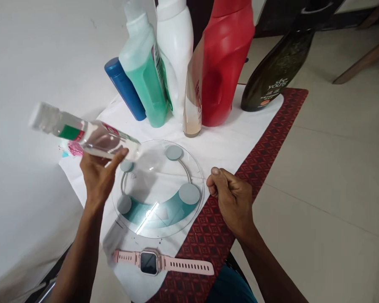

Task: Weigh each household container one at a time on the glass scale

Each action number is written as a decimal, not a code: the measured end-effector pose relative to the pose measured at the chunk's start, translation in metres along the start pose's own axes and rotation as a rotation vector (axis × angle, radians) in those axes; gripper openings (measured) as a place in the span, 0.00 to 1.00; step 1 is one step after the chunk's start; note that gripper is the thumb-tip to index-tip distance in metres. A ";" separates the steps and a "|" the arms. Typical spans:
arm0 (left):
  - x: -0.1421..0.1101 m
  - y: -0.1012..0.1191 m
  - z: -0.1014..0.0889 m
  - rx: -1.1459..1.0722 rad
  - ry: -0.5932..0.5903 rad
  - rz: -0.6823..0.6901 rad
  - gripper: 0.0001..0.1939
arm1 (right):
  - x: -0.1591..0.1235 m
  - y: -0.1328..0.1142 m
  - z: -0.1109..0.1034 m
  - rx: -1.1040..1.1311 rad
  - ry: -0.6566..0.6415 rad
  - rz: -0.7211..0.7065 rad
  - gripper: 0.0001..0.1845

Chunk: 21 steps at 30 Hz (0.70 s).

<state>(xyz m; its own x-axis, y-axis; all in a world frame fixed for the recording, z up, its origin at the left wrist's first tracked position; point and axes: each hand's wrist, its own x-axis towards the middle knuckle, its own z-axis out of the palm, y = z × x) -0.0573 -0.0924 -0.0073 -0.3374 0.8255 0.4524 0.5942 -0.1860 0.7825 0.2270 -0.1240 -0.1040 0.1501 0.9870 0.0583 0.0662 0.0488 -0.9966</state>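
Observation:
My left hand (99,174) is closed around a clear plastic bottle (105,139) with a white cap and a green and red label. The bottle is tilted almost onto its side, its capped end up and to the left, over the left part of a round glass bathroom scale (159,229). My right hand (232,200) forms a fist just right of the scale, and nothing shows in it. Below the scale lies a smartwatch (149,261) with a pink strap stretched out flat.
Along the back stand a blue bottle (126,90), a green liquid bottle (150,84), a white bottle (175,46), a beige tube (192,105), a red jug (222,67) and a dark bottle (271,75). White cloth (236,134) covers a red patterned mat (271,147). A wall rises at left.

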 end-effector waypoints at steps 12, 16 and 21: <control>0.117 -0.075 0.085 0.128 0.026 -0.131 0.29 | 0.001 0.001 -0.002 -0.029 0.010 -0.005 0.34; 0.119 -0.078 0.107 0.214 0.005 -0.165 0.29 | 0.000 0.000 -0.003 -0.054 0.024 0.003 0.34; 0.116 -0.086 0.106 0.140 -0.119 -0.152 0.43 | 0.000 0.001 -0.005 -0.096 0.050 0.038 0.34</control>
<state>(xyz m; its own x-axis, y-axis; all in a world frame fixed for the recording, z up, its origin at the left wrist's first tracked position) -0.0698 0.0755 -0.0673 -0.3471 0.8970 0.2737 0.6415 0.0142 0.7670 0.2316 -0.1249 -0.1051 0.2028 0.9789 0.0255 0.1534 -0.0060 -0.9881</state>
